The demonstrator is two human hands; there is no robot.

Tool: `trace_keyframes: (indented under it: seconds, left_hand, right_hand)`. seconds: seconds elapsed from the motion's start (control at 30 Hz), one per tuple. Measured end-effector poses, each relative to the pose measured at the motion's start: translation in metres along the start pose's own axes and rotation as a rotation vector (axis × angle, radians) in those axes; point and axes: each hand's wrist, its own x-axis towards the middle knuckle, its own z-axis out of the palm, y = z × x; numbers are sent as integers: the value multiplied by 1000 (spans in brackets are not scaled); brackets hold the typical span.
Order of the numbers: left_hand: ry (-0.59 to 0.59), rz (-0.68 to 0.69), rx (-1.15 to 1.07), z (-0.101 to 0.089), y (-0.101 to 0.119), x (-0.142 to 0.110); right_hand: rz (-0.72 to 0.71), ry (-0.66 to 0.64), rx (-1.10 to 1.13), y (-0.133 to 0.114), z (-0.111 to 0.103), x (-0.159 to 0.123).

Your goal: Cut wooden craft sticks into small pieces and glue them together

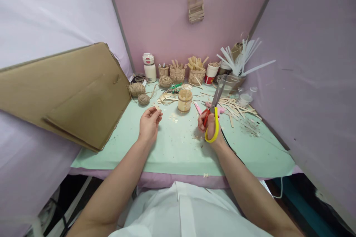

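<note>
The left hand (148,125) pinches one small flat pale wooden piece (157,108) between closed fingertips; the right hand (210,126) curls round one pair of yellow-and-red-handled metal scissors (216,106). Between and just beyond the fingers stands one round pale wooden cup (185,104), with two tan woven baskets (177,77) of wooden sticks (196,63) farther out.

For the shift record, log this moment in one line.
left hand: pinching small pale piece | right hand: holding scissors | wooden cup: upright, untouched
</note>
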Motion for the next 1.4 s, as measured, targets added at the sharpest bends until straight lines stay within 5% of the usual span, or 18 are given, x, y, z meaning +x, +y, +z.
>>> trace_keyframes:
  seconds: [0.63, 0.83, 0.93, 1.07, 1.4]
  left_hand:
    - [-44, -75, 111, 2, -2, -5]
    - [-119, -135, 140, 2, -3, -8]
    - [-215, -171, 156, 6, -3, -14]
    - [-325, -224, 148, 15, -7, -24]
    - [-424, -310, 157, 55, -12, -41]
  right_hand:
    - [14, 41, -144, 4, 1, -5]
    - [107, -94, -270, -17, 6, -17]
    - [197, -282, -563, -37, 5, -28]
    - [272, -467, -664, -55, -1, -43]
    - [429, -479, -596, -72, -15, -59]
